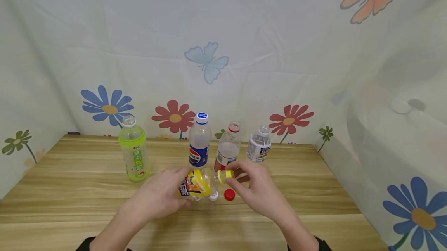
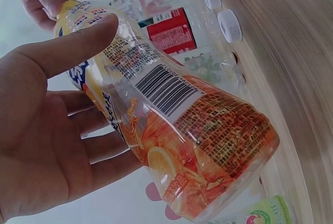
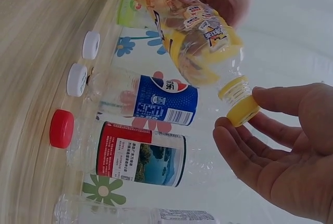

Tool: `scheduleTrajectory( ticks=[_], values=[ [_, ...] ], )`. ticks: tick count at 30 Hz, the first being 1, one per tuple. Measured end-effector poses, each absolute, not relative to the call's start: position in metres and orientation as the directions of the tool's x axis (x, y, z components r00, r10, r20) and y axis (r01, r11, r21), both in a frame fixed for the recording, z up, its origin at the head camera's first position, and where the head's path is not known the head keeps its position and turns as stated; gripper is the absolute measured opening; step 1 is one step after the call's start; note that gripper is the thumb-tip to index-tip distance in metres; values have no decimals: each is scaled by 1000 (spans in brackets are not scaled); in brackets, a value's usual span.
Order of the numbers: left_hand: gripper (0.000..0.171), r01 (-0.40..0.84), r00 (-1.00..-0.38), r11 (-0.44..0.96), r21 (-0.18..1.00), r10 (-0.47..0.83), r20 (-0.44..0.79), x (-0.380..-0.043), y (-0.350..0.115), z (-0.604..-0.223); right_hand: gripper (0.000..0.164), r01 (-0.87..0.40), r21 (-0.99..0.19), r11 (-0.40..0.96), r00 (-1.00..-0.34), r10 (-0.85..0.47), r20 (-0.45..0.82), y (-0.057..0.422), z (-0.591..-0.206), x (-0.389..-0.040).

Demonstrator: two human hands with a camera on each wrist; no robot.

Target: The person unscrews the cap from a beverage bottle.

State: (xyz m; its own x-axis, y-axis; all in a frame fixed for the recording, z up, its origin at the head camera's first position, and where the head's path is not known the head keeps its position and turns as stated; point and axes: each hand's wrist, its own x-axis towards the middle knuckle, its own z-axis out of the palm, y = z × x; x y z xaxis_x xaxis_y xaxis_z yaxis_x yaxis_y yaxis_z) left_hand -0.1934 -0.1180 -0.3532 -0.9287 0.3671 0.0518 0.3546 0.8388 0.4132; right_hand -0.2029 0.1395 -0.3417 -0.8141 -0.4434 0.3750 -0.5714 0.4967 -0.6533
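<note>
My left hand [image 1: 162, 193] grips a clear plastic bottle [image 2: 171, 104] with a yellow and orange label and holds it tilted on its side above the table. The bottle's neck points to the right. Thumb and fingers of my right hand [image 1: 256, 187] pinch a yellow cap [image 3: 243, 111] at the bottle's mouth. Some neck threads show between the cap and the yellow ring below it. On the table beneath the bottle lie a red cap [image 1: 229, 194] and two white caps, one of them a white cap [image 3: 77, 80] beside the red one.
Behind the hands stand a blue-capped Pepsi bottle [image 1: 200, 142], an uncapped red-labelled bottle [image 1: 227, 150] and a small uncapped clear bottle [image 1: 259, 144]. An uncapped green-labelled bottle [image 1: 134, 150] stands to the left. A flowered curtain [image 1: 237, 68] encloses the wooden table [image 1: 70, 193].
</note>
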Motion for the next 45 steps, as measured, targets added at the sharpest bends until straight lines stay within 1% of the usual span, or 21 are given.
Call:
scheduleTrajectory(
  ticks=[3,5,10,12,17,20,23,26,30,34,37,45],
  values=[
    [72,342,-934,842,418,354,52,-194,-119,-353,24,-581,-644,498,-809,-441,389,141,-342,-204],
    [74,335,-937,842,422,344,57,-194,-119,-353,24,-577,-640,507,-812,-436,387,143,-342,-206],
    [82,322,-945,848,421,314,91,-195,-120,-352,24,-555,-608,568,-831,-414,372,147,-344,-212],
    [82,315,-948,848,427,300,105,-195,-120,-352,23,-550,-588,593,-835,-411,367,148,-345,-214],
    [75,305,-952,811,499,270,142,-198,-119,-352,23,-536,-527,660,-844,-417,337,150,-350,-221],
    [75,304,-953,778,550,252,170,-200,-119,-352,23,-529,-489,694,-849,-425,316,152,-354,-225],
    [75,303,-953,759,577,236,190,-202,-119,-352,24,-532,-456,713,-847,-443,295,154,-358,-229],
    [77,301,-953,748,592,221,207,-204,-120,-354,22,-537,-415,734,-843,-470,259,156,-361,-233],
    [79,304,-951,724,619,198,235,-207,-121,-356,19,-519,-378,767,-853,-490,178,158,-365,-236],
    [79,312,-946,713,628,172,275,-209,-123,-356,19,-478,-380,792,-873,-475,108,160,-369,-239],
    [78,313,-943,714,626,152,297,-210,-124,-356,19,-462,-388,797,-879,-468,85,162,-372,-241],
    [79,271,-955,705,655,110,277,-214,-127,-358,21,-466,-340,817,-872,-488,23,164,-381,-246]
  ],
)
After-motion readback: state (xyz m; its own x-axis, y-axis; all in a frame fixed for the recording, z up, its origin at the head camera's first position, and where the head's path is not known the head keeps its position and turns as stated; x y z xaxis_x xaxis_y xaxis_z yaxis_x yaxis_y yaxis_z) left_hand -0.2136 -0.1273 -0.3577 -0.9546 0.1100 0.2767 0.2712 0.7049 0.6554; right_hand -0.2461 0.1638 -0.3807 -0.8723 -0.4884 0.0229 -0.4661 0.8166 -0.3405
